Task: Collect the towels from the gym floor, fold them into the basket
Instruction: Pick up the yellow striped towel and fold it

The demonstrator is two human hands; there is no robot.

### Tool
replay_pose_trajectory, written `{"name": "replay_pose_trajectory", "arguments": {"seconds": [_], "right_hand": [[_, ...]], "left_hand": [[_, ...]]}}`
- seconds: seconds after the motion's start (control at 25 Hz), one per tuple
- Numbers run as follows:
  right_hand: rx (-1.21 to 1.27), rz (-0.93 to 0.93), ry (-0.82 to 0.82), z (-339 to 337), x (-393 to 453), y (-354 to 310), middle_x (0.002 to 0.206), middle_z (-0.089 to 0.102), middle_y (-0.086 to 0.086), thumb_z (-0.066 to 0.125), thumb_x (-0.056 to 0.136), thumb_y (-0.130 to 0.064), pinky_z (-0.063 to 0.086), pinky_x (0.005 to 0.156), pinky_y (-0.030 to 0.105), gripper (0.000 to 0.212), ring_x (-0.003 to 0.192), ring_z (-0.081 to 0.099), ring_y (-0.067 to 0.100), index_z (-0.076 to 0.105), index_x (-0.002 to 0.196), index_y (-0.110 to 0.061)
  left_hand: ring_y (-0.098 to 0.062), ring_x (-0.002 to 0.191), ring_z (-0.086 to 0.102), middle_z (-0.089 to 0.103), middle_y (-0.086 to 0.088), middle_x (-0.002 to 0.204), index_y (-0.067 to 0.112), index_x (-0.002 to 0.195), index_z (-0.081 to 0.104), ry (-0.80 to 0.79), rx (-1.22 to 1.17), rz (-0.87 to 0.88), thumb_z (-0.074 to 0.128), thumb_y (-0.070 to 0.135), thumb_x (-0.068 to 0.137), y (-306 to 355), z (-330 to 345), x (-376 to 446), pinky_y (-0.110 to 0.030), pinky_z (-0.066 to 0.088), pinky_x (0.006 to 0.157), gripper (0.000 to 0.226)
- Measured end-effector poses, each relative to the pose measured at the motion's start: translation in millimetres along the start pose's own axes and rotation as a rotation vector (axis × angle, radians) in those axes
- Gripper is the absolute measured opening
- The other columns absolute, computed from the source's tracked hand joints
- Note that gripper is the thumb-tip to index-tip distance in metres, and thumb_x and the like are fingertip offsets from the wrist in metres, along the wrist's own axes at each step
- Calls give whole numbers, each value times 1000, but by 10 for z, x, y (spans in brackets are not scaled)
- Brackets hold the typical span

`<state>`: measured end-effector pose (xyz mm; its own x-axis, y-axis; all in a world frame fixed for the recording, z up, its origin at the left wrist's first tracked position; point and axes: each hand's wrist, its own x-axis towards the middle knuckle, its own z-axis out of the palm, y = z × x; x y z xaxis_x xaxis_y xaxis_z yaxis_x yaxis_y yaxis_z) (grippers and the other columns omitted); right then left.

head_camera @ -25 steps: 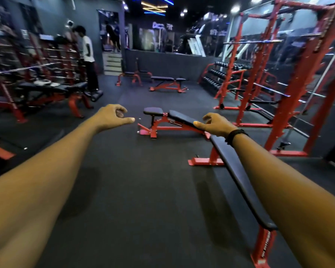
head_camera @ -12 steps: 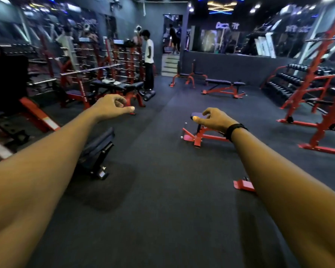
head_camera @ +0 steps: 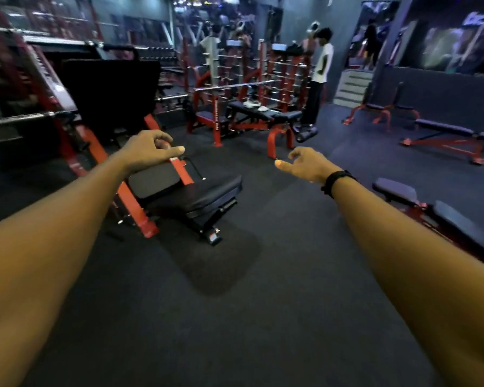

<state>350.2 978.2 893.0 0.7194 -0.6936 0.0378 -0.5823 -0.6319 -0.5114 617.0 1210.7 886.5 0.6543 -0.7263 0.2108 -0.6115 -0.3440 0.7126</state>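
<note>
Hands empty: left hand point(head_camera: 148, 148) and right hand point(head_camera: 302, 164) hang loosely curled, likely searching; pale cloths point(head_camera: 253, 104) lie on a bench point(head_camera: 263, 114) well beyond the fingertips.

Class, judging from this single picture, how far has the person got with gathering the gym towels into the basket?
Done: nothing visible; no basket is in view. In hand: nothing, since the left hand and right hand reach forward holding nothing. Left: nearly everything. Pale bundles that may be towels lie on a bench ahead, too blurred to confirm; the floor nearby shows none.
</note>
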Motion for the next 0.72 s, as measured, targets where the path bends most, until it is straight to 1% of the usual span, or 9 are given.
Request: {"name": "replay_pose_trajectory", "arguments": {"seconds": [0.08,0.16,0.32,0.4,0.56,0.72], "right_hand": [[14,-52,-45,377,561,-268,139,48,10,55,87,-59,45,99,42,70,121,50,29,45,136,-10],[30,-88,-109,801,1116,-588,138,49,10,56,87,-58,46,97,41,68,119,51,29,46,135,-10],[5,-181,-220,1566,2135,-1412,137,50,10,58,87,-55,43,96,36,64,120,52,27,48,132,-10],[27,-249,-259,1852,2529,-1853,134,52,9,58,88,-55,44,96,37,63,117,53,26,48,131,-10],[27,-405,-344,2367,3154,-2701,134,52,9,56,88,-56,42,101,38,65,121,51,28,49,131,-8],[46,-538,-405,2912,3706,-3365,126,59,12,58,89,-52,44,96,38,58,115,55,28,54,125,-7]], "left_hand": [[-20,101,60,64,-3,106,18,114,62,51,16,-56,71,48,80,-449,-134,238,-30,43,86,47],[-20,99,59,64,-4,105,17,114,62,75,30,-131,72,46,79,-953,-294,458,-29,43,85,46],[-20,96,61,67,-8,107,15,111,65,131,64,-300,75,46,76,-1866,-803,813,-30,45,89,48],[-22,101,61,65,-6,106,17,113,65,179,93,-353,74,45,78,-2119,-1134,961,-28,44,89,46],[-18,100,57,60,-1,106,18,121,61,277,125,-464,71,49,79,-2574,-1784,1148,-28,42,87,53],[-18,102,57,60,-2,112,19,123,59,380,120,-586,71,51,79,-3055,-2217,1117,-30,43,87,55]]}}
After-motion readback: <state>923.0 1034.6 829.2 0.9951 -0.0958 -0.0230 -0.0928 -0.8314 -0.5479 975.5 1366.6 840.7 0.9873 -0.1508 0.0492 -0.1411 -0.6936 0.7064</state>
